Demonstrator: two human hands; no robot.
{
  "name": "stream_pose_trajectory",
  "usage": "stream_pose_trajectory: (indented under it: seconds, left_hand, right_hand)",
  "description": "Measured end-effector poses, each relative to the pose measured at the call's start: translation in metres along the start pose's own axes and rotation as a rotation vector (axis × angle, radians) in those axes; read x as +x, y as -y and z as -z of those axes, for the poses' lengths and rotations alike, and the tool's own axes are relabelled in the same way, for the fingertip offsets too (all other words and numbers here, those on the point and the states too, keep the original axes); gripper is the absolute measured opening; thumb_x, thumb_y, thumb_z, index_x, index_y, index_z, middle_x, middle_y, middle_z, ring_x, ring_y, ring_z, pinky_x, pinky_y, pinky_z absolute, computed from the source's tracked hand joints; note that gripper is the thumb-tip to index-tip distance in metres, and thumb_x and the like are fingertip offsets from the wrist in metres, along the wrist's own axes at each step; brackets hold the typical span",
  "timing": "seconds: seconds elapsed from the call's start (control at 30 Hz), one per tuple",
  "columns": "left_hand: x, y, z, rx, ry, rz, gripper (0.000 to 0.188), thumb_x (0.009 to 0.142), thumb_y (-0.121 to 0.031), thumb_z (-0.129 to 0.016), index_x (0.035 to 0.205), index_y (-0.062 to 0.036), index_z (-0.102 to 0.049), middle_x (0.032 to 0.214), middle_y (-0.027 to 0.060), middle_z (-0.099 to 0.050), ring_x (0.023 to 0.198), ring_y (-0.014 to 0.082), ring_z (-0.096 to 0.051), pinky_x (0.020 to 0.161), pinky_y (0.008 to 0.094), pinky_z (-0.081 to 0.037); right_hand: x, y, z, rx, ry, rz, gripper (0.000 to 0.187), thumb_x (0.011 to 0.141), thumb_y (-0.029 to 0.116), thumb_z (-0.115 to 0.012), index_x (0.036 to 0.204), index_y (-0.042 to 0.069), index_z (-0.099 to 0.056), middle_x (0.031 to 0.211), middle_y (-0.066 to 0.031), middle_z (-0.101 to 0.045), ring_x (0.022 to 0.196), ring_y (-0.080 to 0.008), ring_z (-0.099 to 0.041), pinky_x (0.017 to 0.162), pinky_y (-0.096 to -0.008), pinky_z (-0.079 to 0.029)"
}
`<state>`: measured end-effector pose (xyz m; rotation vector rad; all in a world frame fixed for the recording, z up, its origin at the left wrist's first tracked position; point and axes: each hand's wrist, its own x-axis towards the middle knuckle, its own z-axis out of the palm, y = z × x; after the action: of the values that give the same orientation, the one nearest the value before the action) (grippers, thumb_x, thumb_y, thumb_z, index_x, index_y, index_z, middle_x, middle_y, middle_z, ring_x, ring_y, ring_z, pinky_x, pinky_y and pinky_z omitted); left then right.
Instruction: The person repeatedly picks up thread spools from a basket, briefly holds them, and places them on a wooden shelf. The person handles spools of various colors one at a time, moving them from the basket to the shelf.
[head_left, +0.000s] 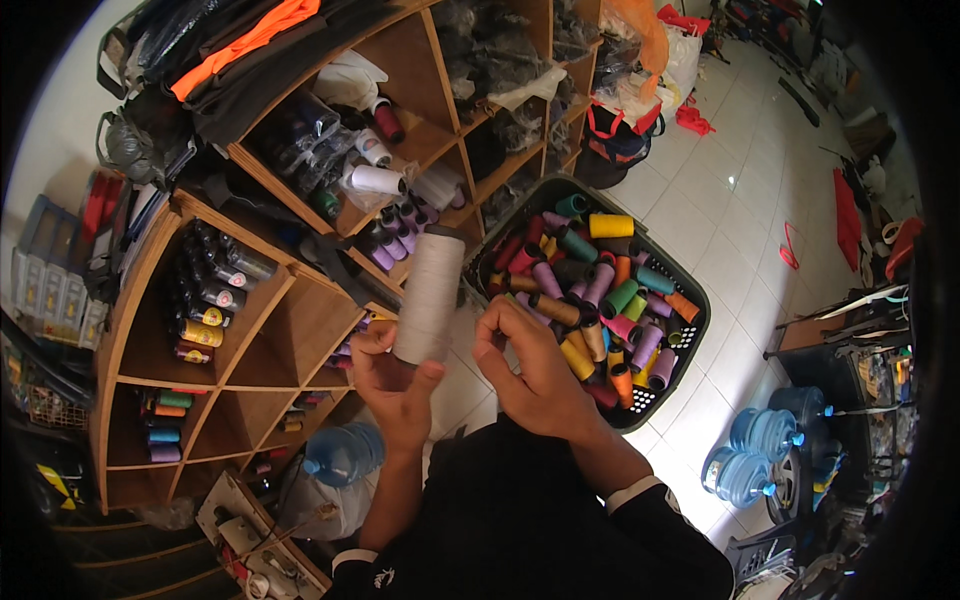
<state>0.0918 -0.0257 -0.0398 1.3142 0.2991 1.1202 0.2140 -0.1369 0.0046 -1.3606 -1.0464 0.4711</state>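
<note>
A tall cone of light grey thread (pixel 432 295) with a dark top end stands nearly upright, tilted a little, in my left hand (pixel 398 398). My fingers and thumb wrap its lower end. Just to the right and apart from the cone, my right hand (pixel 543 378) is closed, with thumb and fingertips drawn together. Whether a thread end is pinched there is too fine to see. Beyond my right hand, a dark plastic basket (pixel 648 405) holds many thread spools (pixel 602 285) in purple, yellow, orange, green, red and brown.
Wooden cubbyhole shelves (pixel 285 325) on the left hold more spools and plastic-wrapped goods. Blue water jugs (pixel 740 475) stand at the right, and another jug (pixel 345 455) is near my left forearm. Stuffed bags (pixel 625 125) sit past the basket on the tiled floor (pixel 735 250).
</note>
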Motion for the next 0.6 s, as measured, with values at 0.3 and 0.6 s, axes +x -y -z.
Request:
stream_pose_trajectory:
  seconds: [0.3, 0.6]
  left_hand:
    - [0.005, 0.004, 0.003, -0.034, -0.026, 0.090, 0.052, 0.079, -0.027, -0.081, 0.107, -0.0075, -0.042, 0.110, 0.0073, -0.050, 0.102, 0.0175, -0.055, 0.090, 0.0337, -0.046]
    - [0.005, 0.015, 0.007, -0.023, -0.029, 0.102, 0.055, 0.077, -0.032, -0.082, 0.107, -0.0078, -0.043, 0.111, 0.0062, -0.051, 0.103, 0.0152, -0.052, 0.092, 0.0311, -0.041]
  right_hand:
    - [0.009, -0.004, -0.013, -0.142, -0.163, 0.229, 0.022, 0.076, 0.006, -0.074, 0.094, 0.003, -0.062, 0.089, -0.0100, -0.057, 0.081, -0.0261, -0.058, 0.069, -0.0345, -0.046]
    - [0.015, -0.026, -0.026, -0.251, -0.178, 0.240, 0.014, 0.077, 0.003, -0.070, 0.086, 0.002, -0.059, 0.084, -0.0090, -0.052, 0.077, -0.0264, -0.052, 0.068, -0.0350, -0.043]
